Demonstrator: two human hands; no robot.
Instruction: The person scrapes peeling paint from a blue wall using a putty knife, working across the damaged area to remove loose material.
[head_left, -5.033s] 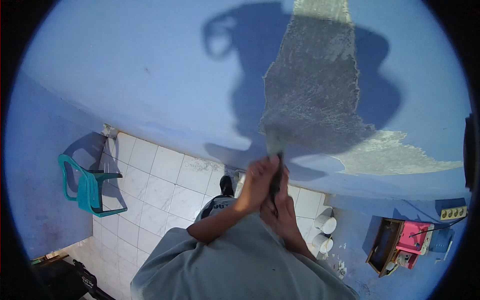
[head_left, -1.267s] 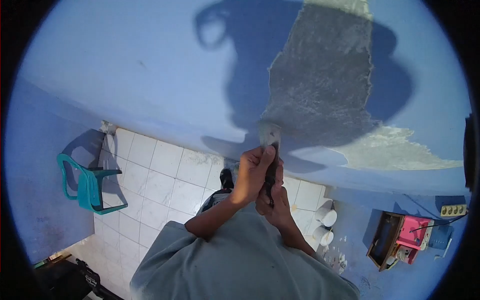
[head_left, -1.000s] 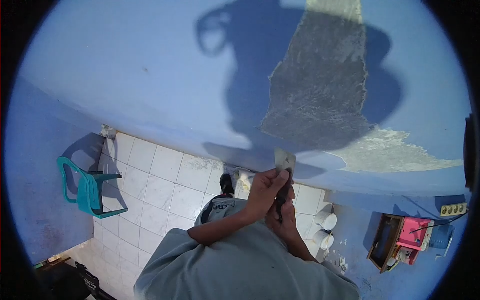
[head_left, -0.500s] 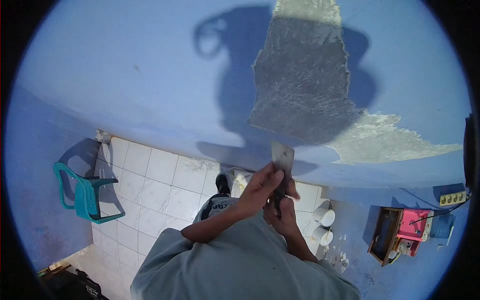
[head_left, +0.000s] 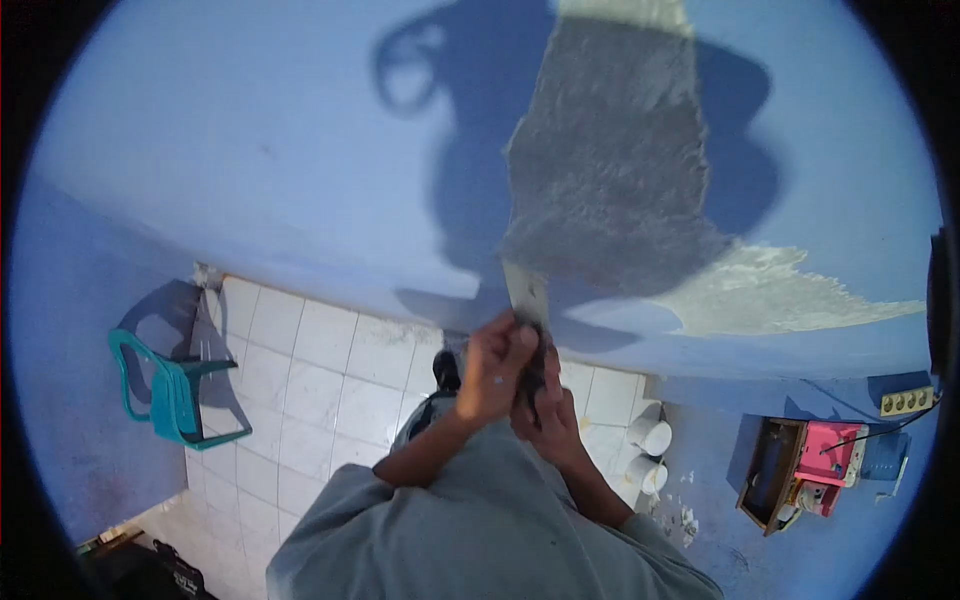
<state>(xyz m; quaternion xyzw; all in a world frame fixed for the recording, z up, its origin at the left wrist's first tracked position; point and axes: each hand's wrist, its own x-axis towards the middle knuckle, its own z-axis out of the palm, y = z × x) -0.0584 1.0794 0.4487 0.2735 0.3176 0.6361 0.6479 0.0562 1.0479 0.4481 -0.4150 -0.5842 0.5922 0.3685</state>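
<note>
Scraper (head_left: 528, 290), blade at the lower-left edge of the bare grey patch (head_left: 620, 150); left grip (head_left: 490, 378) and right grip (head_left: 546, 418) clasp it below the patch. Apparent step: scraping paint there; the next stroke probably calls for a low, firm blade angle.

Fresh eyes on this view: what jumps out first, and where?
The big grey patch on the blue wall, top centre, stands out first, mostly under a dark shadow. Just below it, the left hand and right hand hold a scraper, its blade at the patch's lower left corner. Far left, a teal chair stands on white floor tiles.
</note>
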